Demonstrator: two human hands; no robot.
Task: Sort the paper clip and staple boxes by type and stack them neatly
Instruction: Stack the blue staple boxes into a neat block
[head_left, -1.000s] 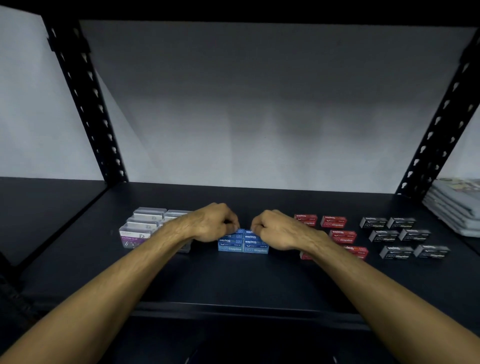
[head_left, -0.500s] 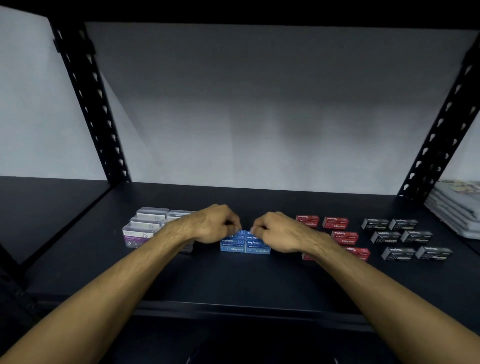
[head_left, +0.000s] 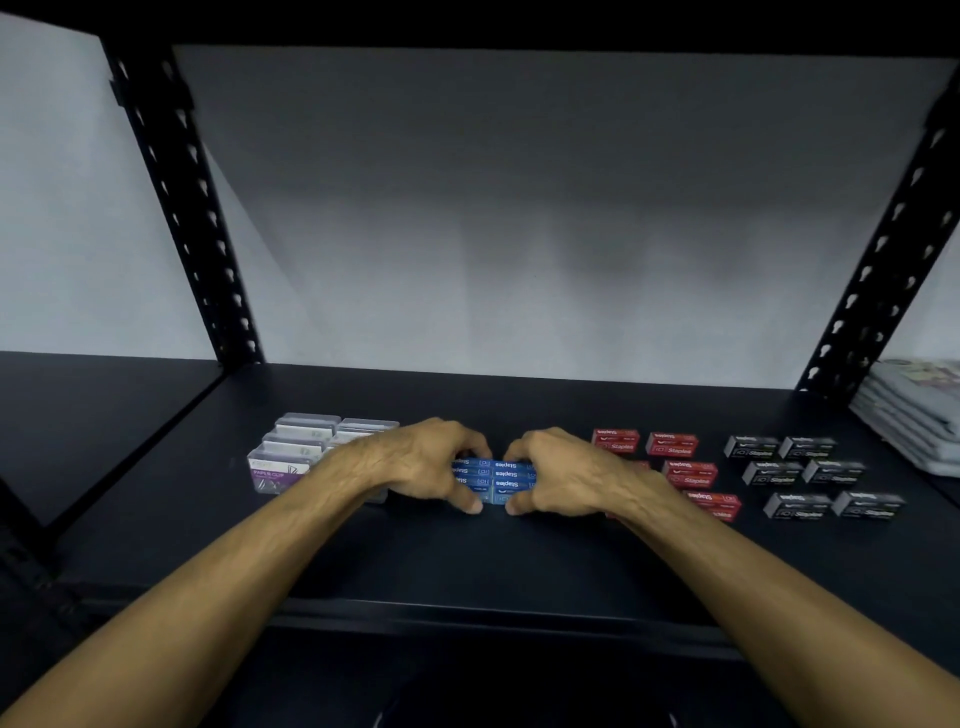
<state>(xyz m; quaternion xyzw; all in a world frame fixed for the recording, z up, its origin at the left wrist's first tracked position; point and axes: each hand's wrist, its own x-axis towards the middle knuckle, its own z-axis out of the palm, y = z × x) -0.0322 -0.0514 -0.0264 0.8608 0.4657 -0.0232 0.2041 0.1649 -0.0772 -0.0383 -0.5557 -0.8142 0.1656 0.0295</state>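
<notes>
Squaring the blue boxes (head_left: 493, 480): both hands' fingers (head_left: 470, 506) pinch the stack; next, release gently, keeping edges flush.

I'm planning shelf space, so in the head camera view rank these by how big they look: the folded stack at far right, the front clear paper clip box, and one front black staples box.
1. folded stack, cut off by the frame
2. clear paper clip box
3. black staples box, only slightly smaller; nearness differs little.

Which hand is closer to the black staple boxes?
Right. The right hand grips the blue staple boxes mid-shelf, with the red boxes between it and the black staple boxes. The left hand is farther left.
</notes>
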